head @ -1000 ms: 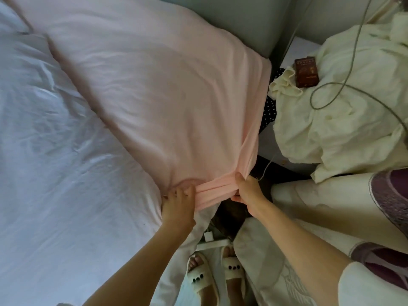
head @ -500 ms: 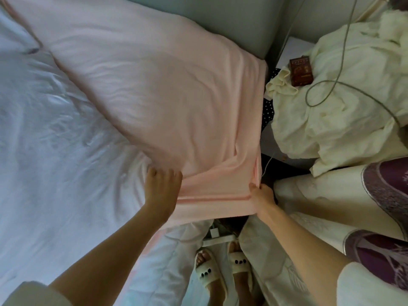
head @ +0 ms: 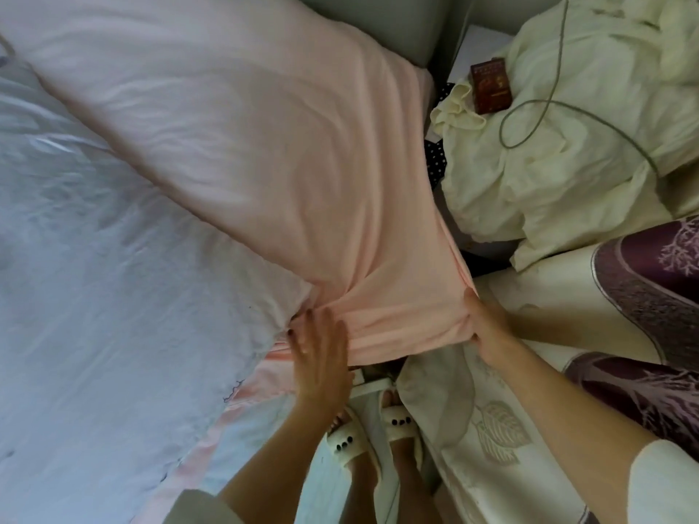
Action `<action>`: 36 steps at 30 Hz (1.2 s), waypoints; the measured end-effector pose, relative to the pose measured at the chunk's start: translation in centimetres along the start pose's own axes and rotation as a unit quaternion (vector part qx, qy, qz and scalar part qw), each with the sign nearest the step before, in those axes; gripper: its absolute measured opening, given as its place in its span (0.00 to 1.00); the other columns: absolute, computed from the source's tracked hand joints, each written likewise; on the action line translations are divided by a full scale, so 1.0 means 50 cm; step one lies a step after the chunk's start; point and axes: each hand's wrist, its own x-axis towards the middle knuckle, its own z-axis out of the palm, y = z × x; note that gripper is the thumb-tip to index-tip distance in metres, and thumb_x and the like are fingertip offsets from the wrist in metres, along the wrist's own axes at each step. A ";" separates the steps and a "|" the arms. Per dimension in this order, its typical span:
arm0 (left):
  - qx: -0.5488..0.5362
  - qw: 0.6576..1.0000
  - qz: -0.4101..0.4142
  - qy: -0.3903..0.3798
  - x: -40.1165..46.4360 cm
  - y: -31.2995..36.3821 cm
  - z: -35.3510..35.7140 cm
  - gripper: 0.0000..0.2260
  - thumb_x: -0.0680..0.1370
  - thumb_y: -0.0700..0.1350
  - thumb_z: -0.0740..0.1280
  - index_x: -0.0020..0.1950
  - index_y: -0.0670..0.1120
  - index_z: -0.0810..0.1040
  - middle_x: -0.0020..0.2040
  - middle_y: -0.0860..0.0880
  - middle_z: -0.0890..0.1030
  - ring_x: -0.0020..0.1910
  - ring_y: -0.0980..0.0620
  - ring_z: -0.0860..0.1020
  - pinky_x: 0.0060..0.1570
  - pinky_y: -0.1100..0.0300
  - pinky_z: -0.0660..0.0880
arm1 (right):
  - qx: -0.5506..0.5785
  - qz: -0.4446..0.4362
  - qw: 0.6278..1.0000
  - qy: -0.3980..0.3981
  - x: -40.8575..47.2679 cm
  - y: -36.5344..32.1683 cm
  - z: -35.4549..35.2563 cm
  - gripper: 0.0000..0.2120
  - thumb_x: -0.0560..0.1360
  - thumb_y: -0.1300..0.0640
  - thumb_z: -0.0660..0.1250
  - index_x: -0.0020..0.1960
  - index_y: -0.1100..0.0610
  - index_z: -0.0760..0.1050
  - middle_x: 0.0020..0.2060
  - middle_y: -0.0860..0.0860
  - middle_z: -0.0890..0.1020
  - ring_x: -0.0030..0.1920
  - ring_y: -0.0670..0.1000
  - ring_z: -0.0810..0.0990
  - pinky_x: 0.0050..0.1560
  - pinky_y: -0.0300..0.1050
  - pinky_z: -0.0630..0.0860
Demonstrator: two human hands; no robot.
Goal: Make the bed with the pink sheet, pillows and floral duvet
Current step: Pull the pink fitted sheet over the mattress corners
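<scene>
Left hand [head: 321,346] flat on pink sheet [head: 264,153] edge; right hand [head: 488,327] pinches corner.

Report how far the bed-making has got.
Early. Done: the pink sheet covers the head-end corner. In hand: the left hand lies flat on its edge, the right hand grips the corner. Left: the white mattress cover is bare; the floral duvet sits off the bed.

Grey-green headboard [head: 378,20] standing far beyond the hands; white nightstand [head: 467,51] sitting beyond the right hand; soft daylight falling; floor between the feet lying in shadow.
</scene>
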 end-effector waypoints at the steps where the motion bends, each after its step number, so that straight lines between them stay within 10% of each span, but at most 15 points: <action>1: -0.007 1.000 -0.024 -0.018 -0.002 -0.002 0.002 0.22 0.60 0.48 0.77 0.51 0.42 0.79 0.59 0.38 0.77 0.57 0.33 0.76 0.50 0.35 0.77 | 0.048 0.010 0.998 -0.038 0.000 0.008 -0.002 0.25 0.78 0.43 0.58 0.68 0.57 0.69 0.64 0.54 0.75 0.63 0.57 0.74 0.65 0.54 0.72; 4: -0.058 0.997 -0.041 -0.024 -0.001 -0.010 -0.008 0.16 0.53 0.35 0.80 0.35 0.41 0.79 0.38 0.43 0.80 0.36 0.41 0.81 0.23 0.56 0.78 | 0.160 0.030 0.970 -0.180 -0.012 0.032 0.002 0.25 0.76 0.41 0.60 0.69 0.52 0.69 0.64 0.50 0.75 0.62 0.53 0.76 0.63 0.53 0.73; 12: -0.258 0.961 0.019 -0.100 -0.034 0.141 -0.065 0.12 0.79 0.38 0.55 0.63 0.41 0.66 0.54 0.40 0.80 0.53 0.40 0.79 0.52 0.51 0.74 | 0.070 0.138 0.918 -0.366 -0.072 0.092 0.064 0.23 0.74 0.42 0.64 0.62 0.56 0.75 0.56 0.55 0.81 0.60 0.56 0.78 0.69 0.56 0.68; 15: -0.363 0.929 0.025 -0.072 -0.014 0.199 -0.071 0.11 0.80 0.40 0.55 0.60 0.41 0.70 0.55 0.41 0.80 0.53 0.40 0.78 0.54 0.49 0.74 | 0.081 0.101 0.964 -0.234 -0.061 0.068 0.052 0.13 0.76 0.54 0.65 0.54 0.62 0.78 0.39 0.55 0.85 0.39 0.52 0.83 0.45 0.45 0.77; 20: -0.354 0.927 0.080 -0.093 -0.012 0.168 -0.044 0.21 0.79 0.51 0.58 0.72 0.53 0.62 0.66 0.47 0.73 0.61 0.44 0.75 0.59 0.50 0.72 | -0.048 -0.033 0.997 -0.042 -0.014 0.027 -0.011 0.19 0.80 0.55 0.59 0.67 0.64 0.67 0.51 0.57 0.76 0.49 0.53 0.74 0.34 0.39 0.68; 28: -0.203 0.948 -0.064 -0.236 -0.004 0.115 -0.014 0.29 0.78 0.57 0.60 0.76 0.53 0.52 0.77 0.44 0.48 0.76 0.37 0.48 0.70 0.36 0.51 | -0.202 -0.063 0.973 0.091 0.006 0.065 -0.055 0.18 0.79 0.56 0.61 0.64 0.66 0.68 0.60 0.65 0.76 0.61 0.64 0.75 0.59 0.55 0.71; 33: -0.353 0.853 -0.127 -0.364 -0.047 0.115 0.043 0.14 0.81 0.42 0.55 0.62 0.40 0.74 0.62 0.42 0.73 0.64 0.42 0.71 0.65 0.53 0.67 | -0.195 -0.072 0.967 0.150 0.025 0.062 -0.123 0.17 0.78 0.59 0.61 0.65 0.64 0.68 0.60 0.66 0.76 0.60 0.67 0.75 0.60 0.58 0.72; 36: -0.304 0.873 -0.112 -0.364 -0.047 0.128 0.049 0.16 0.82 0.46 0.55 0.67 0.43 0.70 0.67 0.43 0.71 0.65 0.45 0.70 0.66 0.56 0.66 | -0.286 -0.064 0.954 0.057 0.027 0.075 -0.129 0.21 0.76 0.58 0.63 0.67 0.61 0.67 0.62 0.64 0.76 0.61 0.65 0.75 0.61 0.58 0.73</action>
